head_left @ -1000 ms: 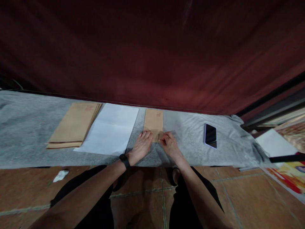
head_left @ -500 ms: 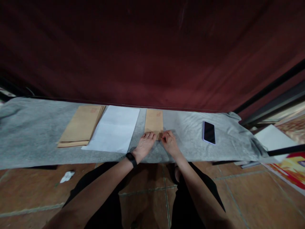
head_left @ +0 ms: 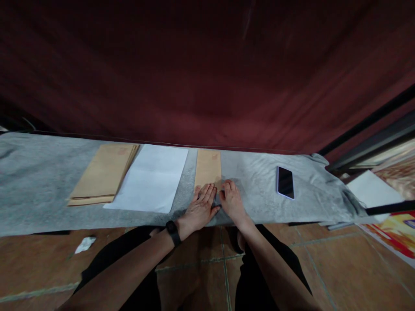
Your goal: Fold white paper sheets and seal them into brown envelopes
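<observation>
A narrow brown paper envelope (head_left: 208, 166) with a small reddish print near its far right corner lies on the grey cloth. My left hand (head_left: 201, 209), with a dark band at the wrist, rests flat on the envelope's near end, fingers stretched out and holding nothing. At the near right edge, my right hand (head_left: 232, 201) has its fingers curled in a pinch on the envelope. The envelope's near end is partly hidden under both hands.
Left of my hands lie a white paper sheet (head_left: 147, 179) and a stack of brown envelopes (head_left: 100, 172). A phone (head_left: 285, 182) is on the right. The grey cloth (head_left: 253, 172) ends at a dark red wall (head_left: 207, 86). Tiled floor (head_left: 343, 263) shows below.
My left hand has gone from curled fingers to lying flat on the envelope's near end. The right hand stays by the near right edge. The view has shifted slightly.
</observation>
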`<state>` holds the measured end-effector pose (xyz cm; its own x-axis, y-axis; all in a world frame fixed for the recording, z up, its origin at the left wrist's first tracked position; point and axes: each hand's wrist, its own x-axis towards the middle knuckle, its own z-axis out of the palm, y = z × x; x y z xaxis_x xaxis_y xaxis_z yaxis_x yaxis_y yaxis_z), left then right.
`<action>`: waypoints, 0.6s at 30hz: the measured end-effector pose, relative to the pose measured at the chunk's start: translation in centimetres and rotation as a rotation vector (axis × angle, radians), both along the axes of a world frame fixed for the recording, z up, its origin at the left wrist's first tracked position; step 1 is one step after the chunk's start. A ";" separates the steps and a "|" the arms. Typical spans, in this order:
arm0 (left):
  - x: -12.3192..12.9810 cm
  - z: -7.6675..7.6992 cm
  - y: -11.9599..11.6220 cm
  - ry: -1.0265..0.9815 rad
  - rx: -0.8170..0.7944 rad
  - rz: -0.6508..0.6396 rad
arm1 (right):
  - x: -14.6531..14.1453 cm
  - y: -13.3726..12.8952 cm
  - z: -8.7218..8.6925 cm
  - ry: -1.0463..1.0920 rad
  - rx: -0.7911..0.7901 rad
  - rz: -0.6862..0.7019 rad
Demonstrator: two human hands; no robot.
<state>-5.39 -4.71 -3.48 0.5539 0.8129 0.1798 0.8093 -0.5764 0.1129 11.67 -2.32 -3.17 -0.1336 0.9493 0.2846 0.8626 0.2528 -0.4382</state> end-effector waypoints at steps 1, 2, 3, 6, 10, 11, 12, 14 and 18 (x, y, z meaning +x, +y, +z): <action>0.0 0.0 0.1 0.006 -0.010 -0.013 | -0.2 -0.3 0.1 0.005 0.001 0.032; -0.1 -0.1 0.1 0.016 -0.020 -0.025 | -0.4 -0.6 0.1 0.017 -0.006 0.084; -0.1 -0.1 0.1 0.031 -0.028 -0.040 | -0.8 -0.9 0.2 0.030 -0.021 0.151; -0.4 -0.2 0.1 0.088 -0.045 -0.096 | -1.9 -1.9 0.1 0.031 -0.068 0.282; -1.0 -0.4 0.3 0.092 -0.057 -0.063 | -2.7 -2.8 -0.2 -0.056 -0.064 0.272; -1.2 -0.5 0.4 0.077 -0.058 -0.042 | -2.7 -2.9 -0.3 -0.078 -0.054 0.264; -1.4 -0.6 0.5 0.059 -0.058 -0.024 | -2.6 -3.0 -0.5 -0.101 -0.040 0.254; -1.9 -0.8 0.7 0.021 -0.048 0.010 | -2.2 -3.0 -0.8 -0.147 0.000 0.232; -2.9 -1.3 0.6 -0.029 -0.001 0.064 | -1.3 -2.9 -1.4 -0.231 0.076 0.203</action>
<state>-8.33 -4.10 -4.79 0.4951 0.8470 0.1938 0.8412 -0.5231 0.1372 10.35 -5.19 -4.59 -0.3875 0.8736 0.2942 0.8656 0.4547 -0.2099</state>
